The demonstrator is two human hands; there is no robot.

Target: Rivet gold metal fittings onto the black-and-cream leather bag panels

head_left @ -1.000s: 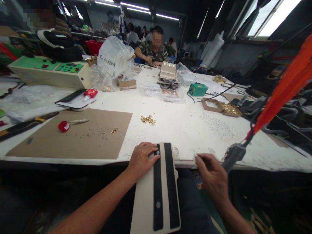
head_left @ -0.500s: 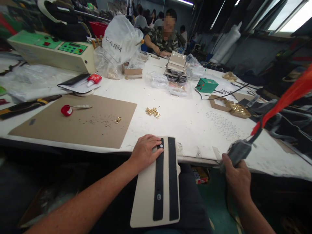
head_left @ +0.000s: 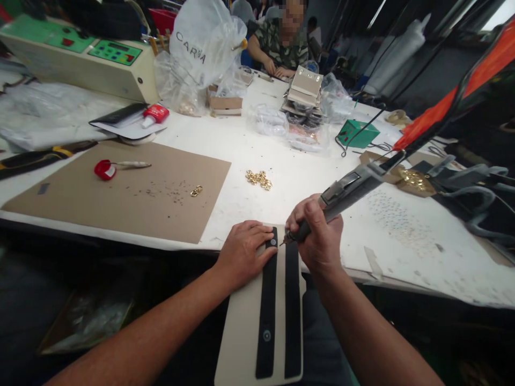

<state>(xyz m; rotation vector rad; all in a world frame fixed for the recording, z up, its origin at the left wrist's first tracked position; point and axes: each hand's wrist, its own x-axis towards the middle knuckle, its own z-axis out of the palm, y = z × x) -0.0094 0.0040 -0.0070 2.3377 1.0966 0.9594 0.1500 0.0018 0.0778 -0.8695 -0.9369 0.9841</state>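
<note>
A beige board (head_left: 241, 338) with two black straps (head_left: 267, 316) leans from my lap against the table edge. My left hand (head_left: 246, 251) lies flat on its top end, fingers spread beside a small metal stud (head_left: 274, 242) on the left strap. My right hand (head_left: 317, 238) is closed round a grey powered screwdriver (head_left: 348, 188), whose tip points at that stud. An orange-sleeved cable (head_left: 454, 102) runs up from the tool to the upper right.
A brown cardboard sheet (head_left: 120, 198) lies to the left, with a red-capped tool (head_left: 105, 169) and a gold ring on it. Gold fittings (head_left: 259, 179) sit mid-table. Bags, boxes, a green box (head_left: 358, 133) and a control unit (head_left: 80, 59) stand behind. A person sits at the far end.
My right hand took the screwdriver from the table edge at the right and brought it over to the stud by my left hand. The left hand stayed on the board.
</note>
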